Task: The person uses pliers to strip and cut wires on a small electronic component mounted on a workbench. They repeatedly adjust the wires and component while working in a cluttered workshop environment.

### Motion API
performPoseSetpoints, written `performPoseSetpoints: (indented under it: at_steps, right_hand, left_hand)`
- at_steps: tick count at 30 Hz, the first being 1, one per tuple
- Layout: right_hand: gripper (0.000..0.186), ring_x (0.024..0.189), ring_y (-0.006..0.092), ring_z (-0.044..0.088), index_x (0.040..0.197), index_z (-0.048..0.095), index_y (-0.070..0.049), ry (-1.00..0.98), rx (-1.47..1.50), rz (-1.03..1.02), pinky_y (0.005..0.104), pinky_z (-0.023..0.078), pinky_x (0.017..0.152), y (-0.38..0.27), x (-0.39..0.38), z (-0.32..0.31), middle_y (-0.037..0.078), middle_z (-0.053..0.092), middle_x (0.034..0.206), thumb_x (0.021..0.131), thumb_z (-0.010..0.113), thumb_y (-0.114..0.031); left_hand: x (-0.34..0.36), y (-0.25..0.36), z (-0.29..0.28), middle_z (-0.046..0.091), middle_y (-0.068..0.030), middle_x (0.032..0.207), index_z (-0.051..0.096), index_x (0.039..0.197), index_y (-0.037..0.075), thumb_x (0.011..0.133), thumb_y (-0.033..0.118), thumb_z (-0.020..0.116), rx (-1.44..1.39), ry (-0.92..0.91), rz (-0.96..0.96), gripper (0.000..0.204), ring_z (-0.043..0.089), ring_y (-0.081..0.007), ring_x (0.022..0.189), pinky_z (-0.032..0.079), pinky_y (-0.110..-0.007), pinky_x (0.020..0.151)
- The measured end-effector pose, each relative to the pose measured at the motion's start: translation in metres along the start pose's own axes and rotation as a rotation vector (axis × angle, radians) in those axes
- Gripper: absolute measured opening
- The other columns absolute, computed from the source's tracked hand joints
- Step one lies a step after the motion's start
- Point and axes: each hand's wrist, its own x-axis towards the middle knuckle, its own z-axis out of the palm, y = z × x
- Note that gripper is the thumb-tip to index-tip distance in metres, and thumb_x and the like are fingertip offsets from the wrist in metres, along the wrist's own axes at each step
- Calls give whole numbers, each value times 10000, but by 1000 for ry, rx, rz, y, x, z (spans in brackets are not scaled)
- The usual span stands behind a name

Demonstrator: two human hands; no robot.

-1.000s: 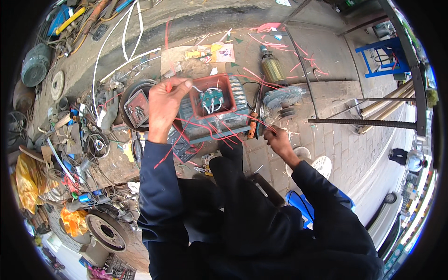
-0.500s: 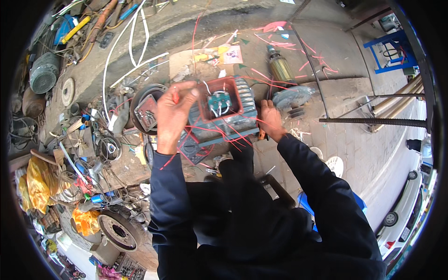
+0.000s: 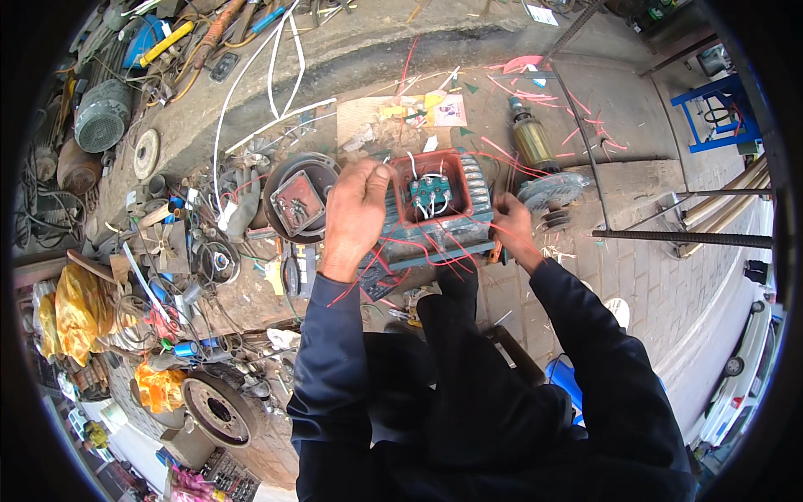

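An electric motor (image 3: 447,234) with a ribbed grey-blue body lies in front of me. Its red terminal box (image 3: 406,209) is uncovered, showing a green terminal block (image 3: 431,194) with white leads. Thin red wires (image 3: 447,253) trail along its near side. My left hand (image 3: 355,213) is closed at the box's left side, thumb against the bent fingers; whatever they pinch is hidden. At the motor's right end my right hand (image 3: 516,227) is closed, its fingertips partly hidden. An orange handle (image 3: 496,251) shows just below it; I cannot tell whether the hand grips it.
Left of my left hand sits a round pan (image 3: 272,219) holding a square red cover (image 3: 299,203). A multimeter (image 3: 378,280) lies below the motor. A wound rotor (image 3: 533,142) and a grey disc-shaped part (image 3: 554,189) lie to the right, near a metal bar frame (image 3: 682,238).
My left hand's fingers have closed; a red bit showed between them before and is now hidden. My right hand stays at the motor's right end. The whole view has shifted.
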Motion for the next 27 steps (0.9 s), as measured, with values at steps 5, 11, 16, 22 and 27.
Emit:
performPoseSetpoints:
  at_steps: [5,11,16,22,27]
  right_hand:
    - [131,816,198,730,1083,645,-3,-164,331,40,330,619,756,-14,-56,-53,110,718,922,989,717,-58]
    - [107,869,240,768,1100,667,-37,99,786,83,393,652,820,-61,-86,-120,125,753,1042,1002,704,-59]
    - [133,878,224,771,1123,675,-44,-123,1083,-22,354,659,821,-115,-75,-136,127,741,1126,996,710,-58]
    - [162,890,132,731,1098,706,-26,-230,514,-227,295,606,820,-149,-34,-65,82,770,1047,953,756,27]
    - [181,1011,139,727,1108,708,1,-347,344,-305,307,602,908,-157,-27,-27,103,766,1143,947,743,77]
  left_hand:
    - [-1,9,3,750,-154,970,742,1216,42,939,149,795,55,-38,21,302,728,-227,821,559,-356,749]
    - [11,13,12,783,-124,859,750,1231,24,913,156,819,-47,25,-94,351,751,-208,776,578,-363,732]
    - [16,7,19,761,-45,857,764,1192,4,952,110,806,-70,32,-18,266,656,-73,746,524,-262,666]
    - [19,5,22,741,-28,837,764,1175,2,974,89,781,-132,31,-46,220,632,-64,730,504,-251,645]
    - [21,5,21,784,-116,841,788,1097,53,931,150,788,-151,31,-93,192,741,-174,750,571,-335,711]
